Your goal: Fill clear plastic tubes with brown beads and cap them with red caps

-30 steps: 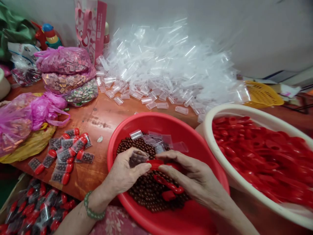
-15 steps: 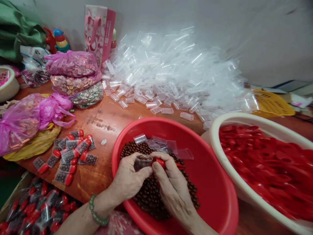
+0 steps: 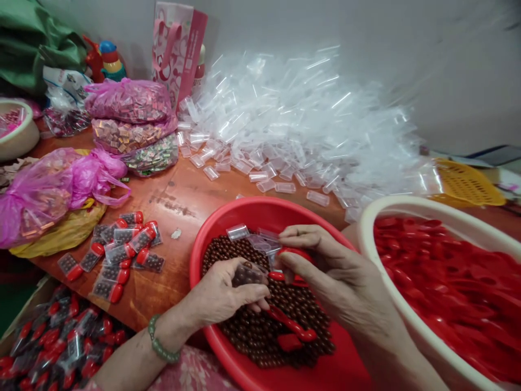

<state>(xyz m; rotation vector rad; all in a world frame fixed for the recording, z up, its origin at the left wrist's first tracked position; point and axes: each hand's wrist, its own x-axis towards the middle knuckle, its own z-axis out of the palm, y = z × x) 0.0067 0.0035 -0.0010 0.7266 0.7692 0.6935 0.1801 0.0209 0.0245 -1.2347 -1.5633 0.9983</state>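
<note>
Over a red basin (image 3: 368, 374), my left hand (image 3: 222, 290) is closed around a clear plastic tube (image 3: 246, 274) holding dark brown balls. My right hand (image 3: 329, 277) pinches a red plastic cap (image 3: 296, 253) between thumb and fingers, just right of the tube and apart from it. Small brown balls (image 3: 297, 304) cover the basin's bottom. On them lie a red plastic scoop (image 3: 293, 326), just below my left fingertips, and several clear tubes (image 3: 237, 232) behind my hands.
A heap of clear tubes (image 3: 293, 130) spreads across the table's back. At right stands a white tub (image 3: 368, 217) of red plastic parts (image 3: 443, 288). Filled, red-capped tubes (image 3: 118, 252) lie at left, with more in a box (image 3: 61, 342) below. Pink bags (image 3: 44, 184) sit behind.
My right hand has moved right and up, away from the tube, with a red cap. The red scoop now shows on the balls. The view has shifted slightly.
</note>
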